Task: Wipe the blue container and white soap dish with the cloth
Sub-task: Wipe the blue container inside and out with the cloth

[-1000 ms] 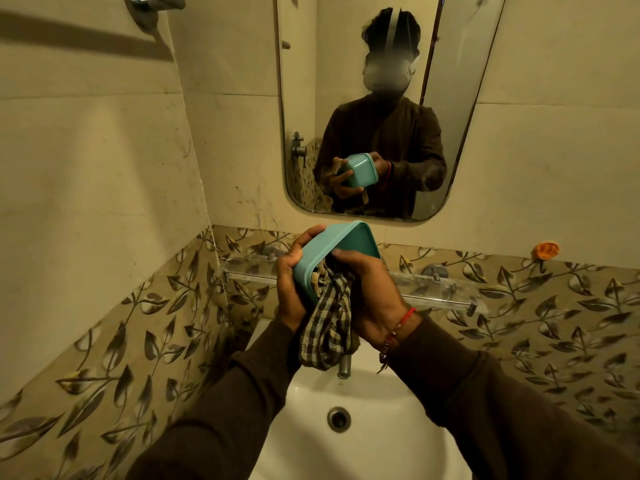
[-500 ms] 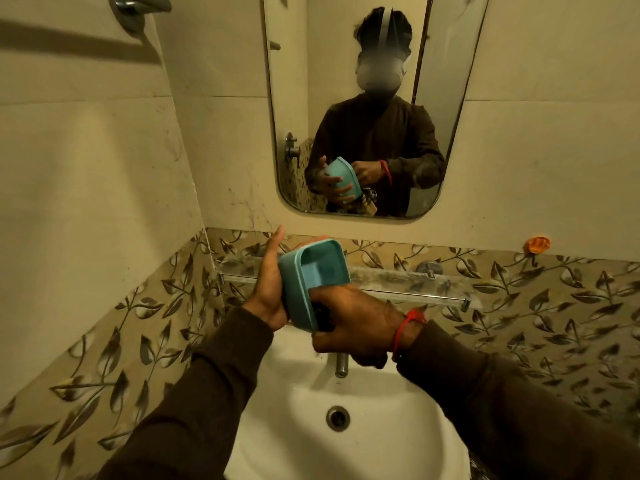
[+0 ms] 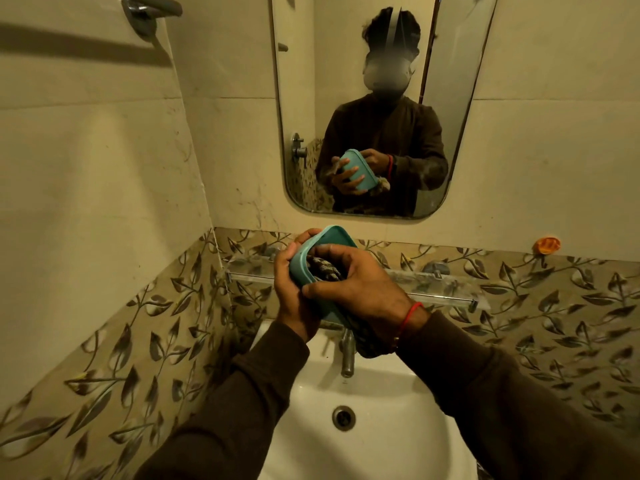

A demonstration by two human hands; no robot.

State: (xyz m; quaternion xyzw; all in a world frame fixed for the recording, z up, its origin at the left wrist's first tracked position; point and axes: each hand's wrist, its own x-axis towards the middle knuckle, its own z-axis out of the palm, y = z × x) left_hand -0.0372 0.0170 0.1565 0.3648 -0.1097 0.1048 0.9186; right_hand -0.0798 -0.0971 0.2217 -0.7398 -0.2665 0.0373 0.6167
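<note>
I hold the blue container [image 3: 331, 239] above the sink, tilted with its open side toward me. My left hand [image 3: 293, 289] grips its left edge and back. My right hand [image 3: 360, 284] holds the checked cloth [image 3: 322, 270] and presses it into the container's inside. More of the cloth hangs below my right wrist, in front of the tap. No white soap dish is in view.
A white sink [image 3: 363, 420] with a metal tap [image 3: 347, 355] lies below my hands. A glass shelf [image 3: 436, 289] runs along the leaf-patterned tiles behind. A mirror [image 3: 367, 98] hangs above. An orange hook [image 3: 546, 244] sticks to the right wall, and a metal bar [image 3: 152, 5] is at the upper left.
My right hand has moved the cloth from below the container back up into its inside. My left hand now wraps around the container's left edge instead of lying flat against it.
</note>
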